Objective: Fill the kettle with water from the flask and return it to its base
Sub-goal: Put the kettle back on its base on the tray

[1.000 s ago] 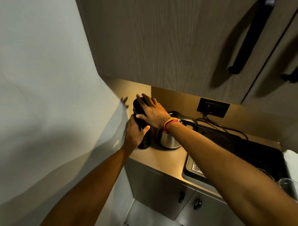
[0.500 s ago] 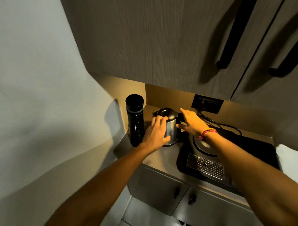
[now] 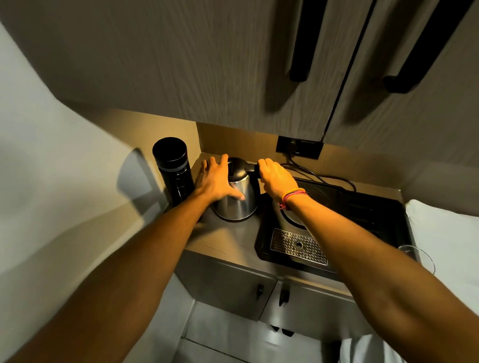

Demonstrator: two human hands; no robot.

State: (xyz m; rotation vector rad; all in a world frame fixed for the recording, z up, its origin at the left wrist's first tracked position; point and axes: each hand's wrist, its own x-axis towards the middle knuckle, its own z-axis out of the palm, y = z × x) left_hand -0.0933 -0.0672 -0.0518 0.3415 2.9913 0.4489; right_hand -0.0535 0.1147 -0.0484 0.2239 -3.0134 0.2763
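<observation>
Both hands were on the kettle (image 3: 236, 200), which stood upright on the counter (image 3: 224, 241) in the corner, just left of the black tray (image 3: 374, 214). The right hand (image 3: 278, 179) was clenched round the kettle's black handle (image 3: 250, 168), and that grip hid most of the handle, so only a short stub showed by the lid. The left hand (image 3: 215, 180) lay flat and spread against the steel side, fingers splayed, palm pressed on but not gripping anything; it covered the kettle's left flank and part of the lid. The flask (image 3: 173, 173) stood upright just left of the kettle, cap on, close to the left wrist, and whether the two touched could not be told. On the tray sat a round base (image 3: 291, 220), half hidden under the right wrist with its threads of bracelet (image 3: 291, 196). A metal grille (image 3: 298, 245) showed at the tray's front edge. Cables (image 3: 315, 172) ran from the wall socket (image 3: 298, 151) behind the right hand, and where they ended was lost in the dark. A glass (image 3: 416, 256) peeked out behind the right forearm, mostly cut off. The kettle's underside and spout were out of sight, and the tray's far end was too dim to read.
</observation>
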